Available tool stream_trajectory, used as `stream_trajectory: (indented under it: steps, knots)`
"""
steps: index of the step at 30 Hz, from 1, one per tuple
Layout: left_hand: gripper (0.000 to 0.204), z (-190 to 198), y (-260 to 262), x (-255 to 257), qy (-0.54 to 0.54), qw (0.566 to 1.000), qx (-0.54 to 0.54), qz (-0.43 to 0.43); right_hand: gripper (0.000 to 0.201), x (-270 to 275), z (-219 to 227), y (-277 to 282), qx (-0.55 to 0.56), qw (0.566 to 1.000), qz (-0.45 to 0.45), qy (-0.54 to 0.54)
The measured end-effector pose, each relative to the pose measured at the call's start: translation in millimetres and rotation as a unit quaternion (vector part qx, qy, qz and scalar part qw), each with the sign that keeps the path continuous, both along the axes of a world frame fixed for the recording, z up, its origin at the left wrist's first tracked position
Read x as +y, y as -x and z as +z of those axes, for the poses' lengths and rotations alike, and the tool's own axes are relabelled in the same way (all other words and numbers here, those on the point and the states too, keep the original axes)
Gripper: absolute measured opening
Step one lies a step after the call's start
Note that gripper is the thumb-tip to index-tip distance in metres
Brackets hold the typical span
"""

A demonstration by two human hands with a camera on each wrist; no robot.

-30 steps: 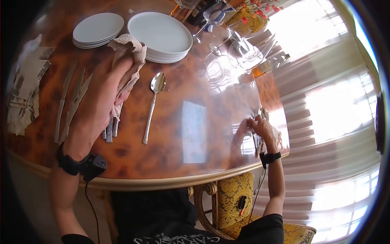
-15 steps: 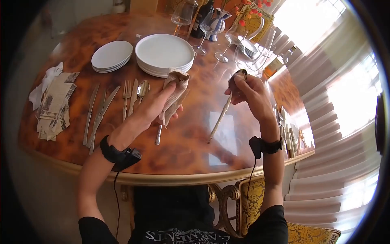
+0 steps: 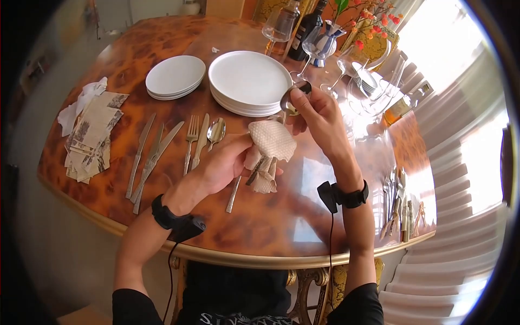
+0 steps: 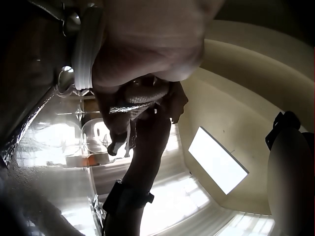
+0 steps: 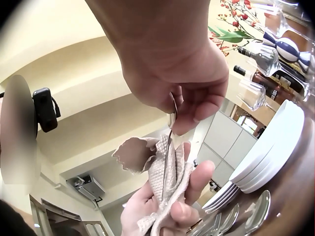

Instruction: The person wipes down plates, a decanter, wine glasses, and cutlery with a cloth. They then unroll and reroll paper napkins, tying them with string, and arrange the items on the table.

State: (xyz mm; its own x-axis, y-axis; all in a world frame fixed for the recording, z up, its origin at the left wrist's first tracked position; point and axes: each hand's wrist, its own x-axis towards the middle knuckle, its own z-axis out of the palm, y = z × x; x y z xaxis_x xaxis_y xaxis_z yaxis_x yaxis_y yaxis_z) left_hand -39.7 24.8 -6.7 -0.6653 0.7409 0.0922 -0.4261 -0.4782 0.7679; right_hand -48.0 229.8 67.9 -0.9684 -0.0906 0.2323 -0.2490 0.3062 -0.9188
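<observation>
Holding 1 spoon [image 3: 287, 104]: right hand [image 3: 324, 119] pinching bowl [image 3: 285, 101], left hand [image 3: 223, 165] gripping 1 cloth [image 3: 273, 141] round handle [image 3: 256, 171].

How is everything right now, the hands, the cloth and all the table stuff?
Held spoon: raised
Cloth: crumpled around the held spoon's handle
Left hand: gripping the cloth
Right hand: pinching the held spoon's bowl
Big plates: stacked
Small plates: stacked
Wine glasses: upright, look empty
Fork: lying flat
Knives: lying flat, some overlapping
Printed strips: loosely piled
</observation>
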Motion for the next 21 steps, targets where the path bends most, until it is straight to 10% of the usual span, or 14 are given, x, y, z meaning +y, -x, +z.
stream_trajectory:
  steps: [21]
  knots:
    - [0.03,-12.1,-14.8,1.0,0.076,0.974,-0.045,0.21,0.034,18.5,-0.1,-5.9,0.014,0.999,-0.049,-0.009]
